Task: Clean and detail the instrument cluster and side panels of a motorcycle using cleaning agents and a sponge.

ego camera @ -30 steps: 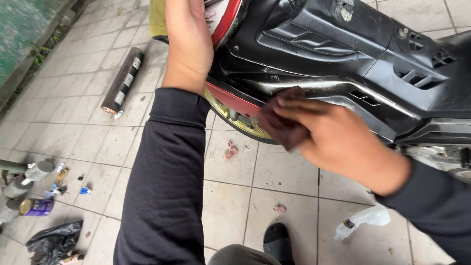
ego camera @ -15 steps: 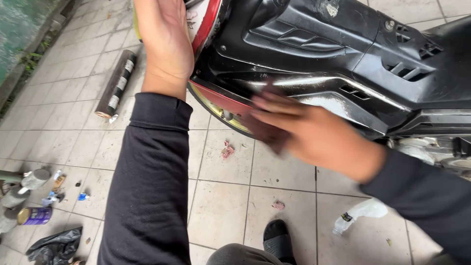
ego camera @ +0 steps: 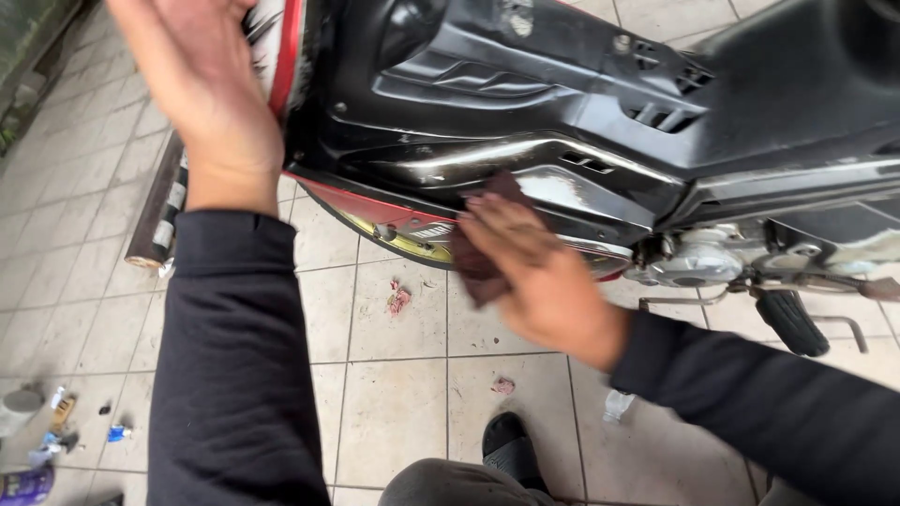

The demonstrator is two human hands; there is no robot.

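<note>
Motorcycle (ego camera: 600,122), black body panels with a red lower edge, fills the upper frame above a tiled floor (ego camera: 394,394); left hand (ego camera: 202,89), open and flat with fingers together, rests against the red-and-white panel, holding nothing; right hand (ego camera: 539,276), fingers extended, presses a dark cloth (ego camera: 478,258) against the panel's lower edge; footpeg (ego camera: 792,323) at right; small debris (ego camera: 398,300) on the tiles.

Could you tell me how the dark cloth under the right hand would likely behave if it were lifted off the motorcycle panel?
The dark cloth would probably go limp: it already folds and droops below the right hand. It looks thin and small, so likely light. Against the glossy black panel it seems apt to slide unless pressed.
</note>
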